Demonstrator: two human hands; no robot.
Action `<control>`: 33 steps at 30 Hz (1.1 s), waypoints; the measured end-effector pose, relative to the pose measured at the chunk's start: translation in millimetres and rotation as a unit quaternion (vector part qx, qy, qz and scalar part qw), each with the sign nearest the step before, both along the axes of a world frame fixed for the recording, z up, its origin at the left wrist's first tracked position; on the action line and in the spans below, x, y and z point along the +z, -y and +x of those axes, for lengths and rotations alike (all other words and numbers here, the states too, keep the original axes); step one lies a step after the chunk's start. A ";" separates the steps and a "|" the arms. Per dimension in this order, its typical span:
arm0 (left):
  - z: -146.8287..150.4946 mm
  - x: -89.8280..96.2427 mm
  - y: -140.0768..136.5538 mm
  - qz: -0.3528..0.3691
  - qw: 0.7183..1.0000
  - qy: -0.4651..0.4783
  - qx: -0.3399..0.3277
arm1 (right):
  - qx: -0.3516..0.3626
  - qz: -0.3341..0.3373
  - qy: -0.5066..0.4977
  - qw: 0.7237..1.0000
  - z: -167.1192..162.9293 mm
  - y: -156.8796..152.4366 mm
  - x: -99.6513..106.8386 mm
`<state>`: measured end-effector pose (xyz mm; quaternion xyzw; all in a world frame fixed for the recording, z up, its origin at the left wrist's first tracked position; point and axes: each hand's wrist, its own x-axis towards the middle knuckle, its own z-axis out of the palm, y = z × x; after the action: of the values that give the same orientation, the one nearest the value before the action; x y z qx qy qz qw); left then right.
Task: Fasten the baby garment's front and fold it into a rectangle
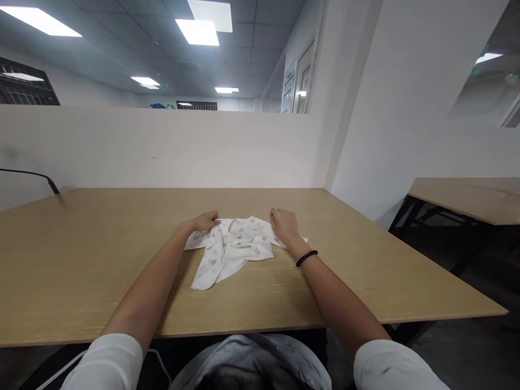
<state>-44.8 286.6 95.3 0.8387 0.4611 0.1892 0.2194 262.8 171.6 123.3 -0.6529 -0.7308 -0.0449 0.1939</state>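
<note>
A small white baby shirt (244, 235) with a fine print lies spread on the wooden table, its neckline toward the far side. One front panel is folded out toward me at the lower left. My left hand (207, 220) is closed, pinching the cloth at the shirt's upper left shoulder. On the opposite side my right hand (285, 223) covers the right shoulder and part of that sleeve, fingers curled at the cloth's top edge. Its fingertips are partly hidden behind the hand. A black beaded bracelet (306, 258) circles my right wrist.
The wooden table (122, 281) ends at a white partition (195, 151) at the back and a white wall on the right. A black cable (51, 184) hangs over the table's far left corner. Another table (467, 197) stands beyond the wall at right.
</note>
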 end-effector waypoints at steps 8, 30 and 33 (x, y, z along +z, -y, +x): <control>-20.9 -28.5 3.6 -0.024 0.997 0.073 0.012 | 0.224 -0.005 0.061 0.973 -42.5 3.6 -30.5; -23.8 -40.2 9.0 0.038 0.997 0.049 0.046 | 0.368 -0.358 -0.073 0.855 20.9 11.1 22.6; -21.0 -35.4 9.5 0.013 0.996 0.080 0.041 | 0.337 -0.244 -0.070 0.906 17.5 6.7 14.4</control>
<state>-65.9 277.1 59.9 0.8040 0.4739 0.2704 0.2366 280.3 164.9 137.6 -0.3957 -0.8802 0.2488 0.0822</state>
